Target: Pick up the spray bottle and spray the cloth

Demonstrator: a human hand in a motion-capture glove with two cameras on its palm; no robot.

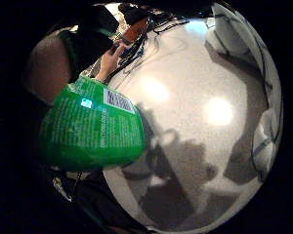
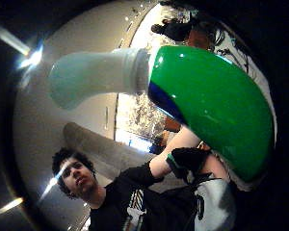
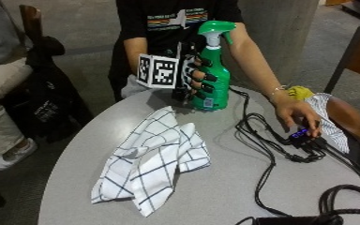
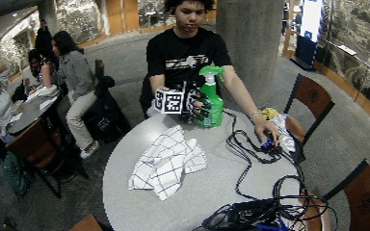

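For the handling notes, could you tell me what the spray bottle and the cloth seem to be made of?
Spray bottle: apparently glossy green plastic, with highlights on its body, a printed label and a white neck. Cloth: looks like soft matte woven fabric, white with dark grid lines, lying crumpled in folds.

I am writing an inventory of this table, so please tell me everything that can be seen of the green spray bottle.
The green plastic spray bottle stands upright near the far edge of the round grey table, behind the white checked cloth. It has a green trigger head on a white neck and a barcode label low on its body. The black-gloved right hand wraps its fingers around the body; whether the base is lifted is unclear.
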